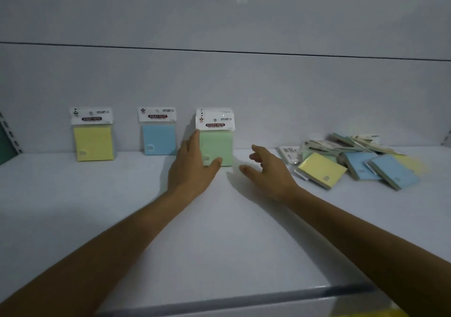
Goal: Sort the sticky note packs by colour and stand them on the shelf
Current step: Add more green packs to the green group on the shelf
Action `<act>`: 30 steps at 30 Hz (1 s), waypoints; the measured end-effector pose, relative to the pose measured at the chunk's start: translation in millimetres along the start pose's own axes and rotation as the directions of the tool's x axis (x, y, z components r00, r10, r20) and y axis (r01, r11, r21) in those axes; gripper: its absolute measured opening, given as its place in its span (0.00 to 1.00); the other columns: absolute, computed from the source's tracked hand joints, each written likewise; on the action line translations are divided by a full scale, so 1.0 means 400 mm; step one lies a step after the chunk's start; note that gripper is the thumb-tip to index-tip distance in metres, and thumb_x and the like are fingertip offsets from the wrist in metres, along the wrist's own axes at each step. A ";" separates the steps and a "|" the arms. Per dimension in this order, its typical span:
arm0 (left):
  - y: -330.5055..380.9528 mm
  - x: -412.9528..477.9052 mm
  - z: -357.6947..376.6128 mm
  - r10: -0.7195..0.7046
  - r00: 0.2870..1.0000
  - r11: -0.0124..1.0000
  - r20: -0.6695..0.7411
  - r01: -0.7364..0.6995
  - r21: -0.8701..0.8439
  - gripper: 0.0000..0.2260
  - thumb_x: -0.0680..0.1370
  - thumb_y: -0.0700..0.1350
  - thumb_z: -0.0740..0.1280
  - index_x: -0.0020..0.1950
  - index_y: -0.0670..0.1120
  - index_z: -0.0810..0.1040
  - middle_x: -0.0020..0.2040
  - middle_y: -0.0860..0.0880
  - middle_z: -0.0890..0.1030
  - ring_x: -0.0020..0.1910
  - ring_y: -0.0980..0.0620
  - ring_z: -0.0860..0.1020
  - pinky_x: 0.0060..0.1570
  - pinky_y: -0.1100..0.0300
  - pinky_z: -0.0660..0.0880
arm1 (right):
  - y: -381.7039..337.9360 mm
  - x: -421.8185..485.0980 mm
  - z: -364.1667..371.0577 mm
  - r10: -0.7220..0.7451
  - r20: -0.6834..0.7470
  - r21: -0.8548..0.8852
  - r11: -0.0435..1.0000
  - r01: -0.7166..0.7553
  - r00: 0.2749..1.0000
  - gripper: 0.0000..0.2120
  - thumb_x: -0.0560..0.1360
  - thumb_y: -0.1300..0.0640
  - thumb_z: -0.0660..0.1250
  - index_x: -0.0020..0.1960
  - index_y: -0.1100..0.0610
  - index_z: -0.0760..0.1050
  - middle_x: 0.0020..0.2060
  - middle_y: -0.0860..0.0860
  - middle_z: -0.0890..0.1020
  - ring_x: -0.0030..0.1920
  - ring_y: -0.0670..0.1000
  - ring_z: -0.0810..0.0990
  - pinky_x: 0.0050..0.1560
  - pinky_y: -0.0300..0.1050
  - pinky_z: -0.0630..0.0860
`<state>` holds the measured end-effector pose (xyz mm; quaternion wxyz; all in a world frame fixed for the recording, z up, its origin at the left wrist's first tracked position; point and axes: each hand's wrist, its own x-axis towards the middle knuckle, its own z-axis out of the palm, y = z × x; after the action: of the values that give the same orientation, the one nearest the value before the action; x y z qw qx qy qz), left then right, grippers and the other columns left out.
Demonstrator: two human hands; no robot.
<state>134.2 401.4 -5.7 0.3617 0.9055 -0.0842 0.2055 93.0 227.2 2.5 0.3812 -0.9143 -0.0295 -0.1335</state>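
Forearms reach over shelf (219, 243): left hand (190, 165) clasps upright green packs (217, 146), thumb on front, fingers (195, 137) up left edge; right hand (267, 170) hovers empty, fingers loosely spread, near loose pile (361, 163); packs look light, stiff, film-slick, so likely best pinched across pad edges, not header card (214, 121).

Bare left hand (192, 168), bare right hand (269, 171); forearms uncovered, seemingly to elbows.
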 end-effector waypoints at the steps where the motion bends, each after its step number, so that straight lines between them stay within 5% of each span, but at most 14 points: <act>1: 0.027 -0.017 0.007 0.029 0.998 1.000 -0.054 -0.029 0.008 0.32 0.73 0.51 0.70 0.72 0.48 0.58 0.67 0.45 0.69 0.65 0.44 0.69 0.57 0.46 0.74 | 0.006 -0.016 -0.017 -0.027 -0.015 0.001 1.000 0.027 1.000 0.29 0.76 0.51 0.65 0.73 0.58 0.61 0.65 0.54 0.75 0.65 0.53 0.73 0.64 0.44 0.68; 4: 0.102 -0.041 0.044 0.025 0.992 1.000 -0.122 -0.024 0.007 0.33 0.73 0.47 0.70 0.74 0.48 0.58 0.70 0.45 0.66 0.68 0.45 0.67 0.61 0.48 0.71 | 0.040 -0.047 -0.073 -0.071 -0.070 -0.005 0.998 0.070 0.995 0.25 0.77 0.52 0.65 0.71 0.58 0.65 0.62 0.53 0.77 0.62 0.51 0.75 0.62 0.42 0.69; 9: 0.123 -0.041 0.084 -0.098 0.994 0.992 -0.039 0.100 0.075 0.31 0.73 0.45 0.70 0.72 0.48 0.61 0.70 0.45 0.65 0.67 0.43 0.67 0.61 0.49 0.69 | 0.103 -0.072 -0.131 -0.064 -0.017 -0.017 0.998 0.063 0.998 0.22 0.77 0.55 0.64 0.69 0.59 0.68 0.61 0.54 0.78 0.61 0.51 0.75 0.60 0.40 0.68; 13: 0.109 -0.039 0.081 -0.214 0.976 0.974 -0.039 0.216 0.070 0.30 0.71 0.49 0.72 0.70 0.47 0.64 0.67 0.44 0.69 0.66 0.42 0.68 0.61 0.49 0.70 | 0.077 -0.038 -0.109 -0.128 0.087 -0.118 0.983 0.138 0.988 0.20 0.77 0.55 0.62 0.68 0.58 0.69 0.63 0.54 0.77 0.63 0.53 0.74 0.60 0.43 0.69; 20: 0.095 -0.059 0.071 -0.283 0.959 0.932 0.011 0.272 0.240 0.28 0.72 0.58 0.68 0.67 0.51 0.63 0.62 0.46 0.77 0.61 0.41 0.74 0.57 0.51 0.70 | 0.025 0.004 -0.036 -0.017 0.116 -0.297 0.953 0.051 0.993 0.24 0.74 0.47 0.65 0.66 0.57 0.67 0.58 0.55 0.79 0.61 0.58 0.74 0.56 0.50 0.70; 23: 0.112 -0.070 0.071 -0.238 0.971 0.971 -0.002 0.238 -0.032 0.26 0.72 0.46 0.70 0.68 0.50 0.64 0.63 0.46 0.77 0.59 0.43 0.77 0.59 0.49 0.73 | 0.014 0.004 -0.015 0.004 0.077 -0.035 0.999 -0.001 0.997 0.31 0.71 0.52 0.71 0.69 0.57 0.62 0.58 0.55 0.77 0.59 0.57 0.76 0.56 0.50 0.74; 26: 0.120 -0.066 0.047 -0.272 0.949 0.892 -0.161 0.186 -0.412 0.25 0.72 0.34 0.69 0.65 0.49 0.68 0.60 0.49 0.77 0.53 0.48 0.79 0.54 0.51 0.77 | -0.004 0.020 -0.011 0.025 0.043 0.145 0.989 -0.031 0.999 0.35 0.68 0.57 0.74 0.70 0.59 0.62 0.54 0.54 0.77 0.54 0.54 0.77 0.52 0.48 0.75; 30: 0.085 -0.033 0.011 -0.193 0.954 0.927 -0.228 0.101 -0.361 0.19 0.72 0.34 0.71 0.58 0.48 0.69 0.55 0.48 0.77 0.50 0.51 0.78 0.46 0.60 0.78 | -0.024 0.060 0.023 -0.012 -0.010 0.104 0.994 0.013 1.000 0.18 0.71 0.57 0.71 0.59 0.58 0.71 0.52 0.51 0.77 0.47 0.51 0.75 0.44 0.45 0.72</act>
<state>113.5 373.8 6.7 0.5371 0.7969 -0.0023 0.2764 116.9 239.2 9.2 0.4277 -0.8924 -0.0401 -0.1384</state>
